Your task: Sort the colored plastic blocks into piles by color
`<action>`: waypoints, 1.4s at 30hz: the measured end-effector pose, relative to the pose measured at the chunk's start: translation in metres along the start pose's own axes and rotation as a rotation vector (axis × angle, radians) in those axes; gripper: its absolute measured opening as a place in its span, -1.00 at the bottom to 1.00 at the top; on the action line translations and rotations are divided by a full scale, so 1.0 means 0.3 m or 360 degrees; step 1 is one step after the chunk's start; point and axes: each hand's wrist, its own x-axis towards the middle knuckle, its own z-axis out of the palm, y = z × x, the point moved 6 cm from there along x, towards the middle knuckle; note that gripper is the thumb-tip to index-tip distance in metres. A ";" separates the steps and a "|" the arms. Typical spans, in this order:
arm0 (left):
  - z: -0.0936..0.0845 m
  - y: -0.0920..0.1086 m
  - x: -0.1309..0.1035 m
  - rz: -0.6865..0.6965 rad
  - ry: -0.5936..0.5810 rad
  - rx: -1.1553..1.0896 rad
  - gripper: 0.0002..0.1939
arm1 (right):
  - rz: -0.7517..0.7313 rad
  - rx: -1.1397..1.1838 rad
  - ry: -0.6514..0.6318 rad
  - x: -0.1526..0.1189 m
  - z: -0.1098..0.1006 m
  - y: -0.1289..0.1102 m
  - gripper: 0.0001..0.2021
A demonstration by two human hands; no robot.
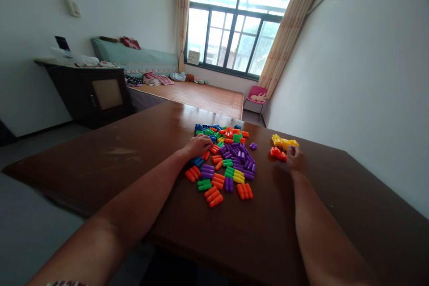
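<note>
A heap of bullet-shaped plastic building blocks in purple, orange, green, blue and yellow lies mid-table, with purple blocks [239,155] at its centre. My left hand [199,145] rests at the heap's left edge, fingers curled down among blue and orange blocks; what lies under the fingertips is hidden. To the right, apart from the heap, sits a group of yellow blocks [284,141]. In front of it are orange blocks [277,153], and my right hand [295,159] is closed at their right end, its fingers seemingly pinching an orange block.
The brown wooden table [134,138] runs wide to both sides. Loose at the heap's near edge lie orange blocks [245,191] and a green block [204,184]. Beyond stand a low bed platform [201,94], a dark cabinet [83,94] and a pink chair [256,94].
</note>
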 end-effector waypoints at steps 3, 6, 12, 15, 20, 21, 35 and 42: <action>-0.012 -0.035 0.004 -0.0087 0.0139 -0.0037 -0.74 | -0.0301 0.0090 -0.0047 -0.025 0.004 -0.130 -0.56; -0.036 -0.103 0.001 -0.0309 0.0333 -0.0093 -0.72 | -0.0651 0.0165 -0.0166 -0.076 0.020 -0.282 -0.58; -0.022 -0.208 -0.012 -0.0672 0.0326 -0.0280 -0.70 | -0.1059 0.0397 -0.0544 -0.272 0.065 -0.590 -0.66; -0.014 -0.215 -0.014 -0.0731 0.0320 -0.0324 -0.72 | -0.1355 0.0488 -0.0809 -0.402 0.082 -0.740 -0.72; -0.008 -0.223 -0.014 -0.0786 0.0316 -0.0385 -0.69 | -0.1565 0.0535 -0.1071 -0.545 0.052 -0.923 -0.76; -0.008 -0.223 -0.014 -0.0788 0.0313 -0.0385 -0.69 | -0.1593 0.0563 -0.1123 -0.572 0.035 -0.956 -0.77; -0.011 -0.199 -0.018 -0.0787 0.0231 -0.0309 -0.72 | -0.1605 0.0501 -0.1178 -0.541 -0.044 -0.964 -0.69; -0.019 -0.183 -0.022 -0.0799 0.0190 -0.0275 -0.71 | -0.1439 0.0422 -0.1330 -0.493 -0.093 -0.807 -0.75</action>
